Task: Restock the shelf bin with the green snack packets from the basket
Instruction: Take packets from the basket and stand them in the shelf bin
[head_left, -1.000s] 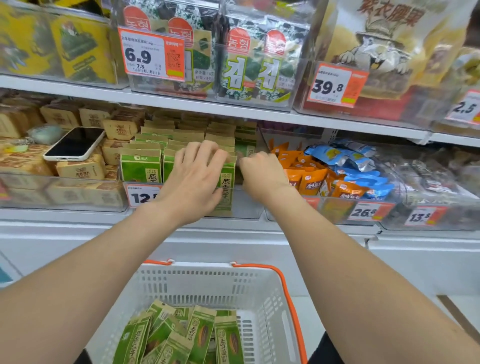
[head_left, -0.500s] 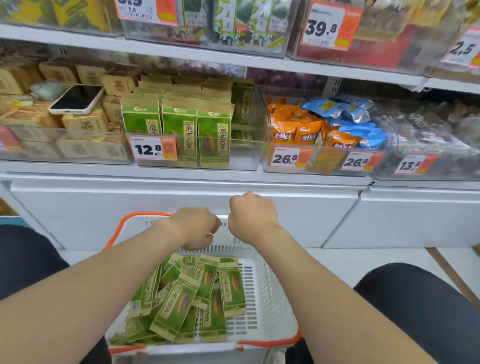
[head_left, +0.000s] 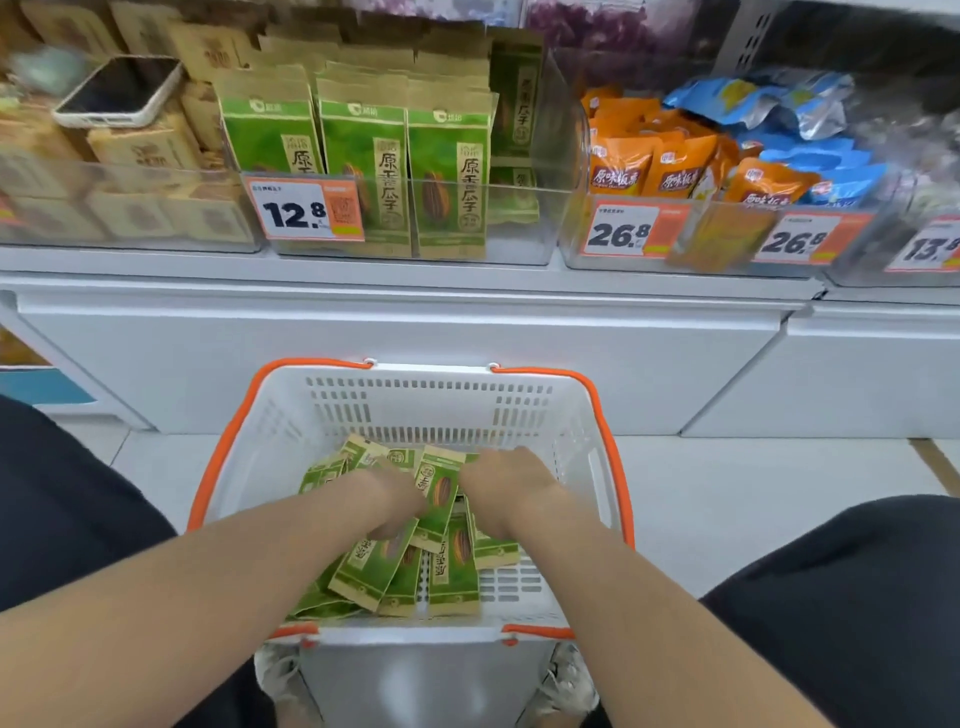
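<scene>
Shop shelf at the back, pale floor below; green snack packets (head_left: 452, 569) sit heaped in the white basket (head_left: 426, 405) on the floor; more stand upright in the clear shelf bin (head_left: 524, 234) behind a 12.8 price tag (head_left: 304, 210); left hand (head_left: 392, 499) and right hand (head_left: 511, 488) are both dug into the heap, fingers buried, so can't tell if either grips anything.

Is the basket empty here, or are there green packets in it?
Not empty. A loose pile of green snack packets lies on the floor of the basket; bare slotted floor shows to its right.
</scene>
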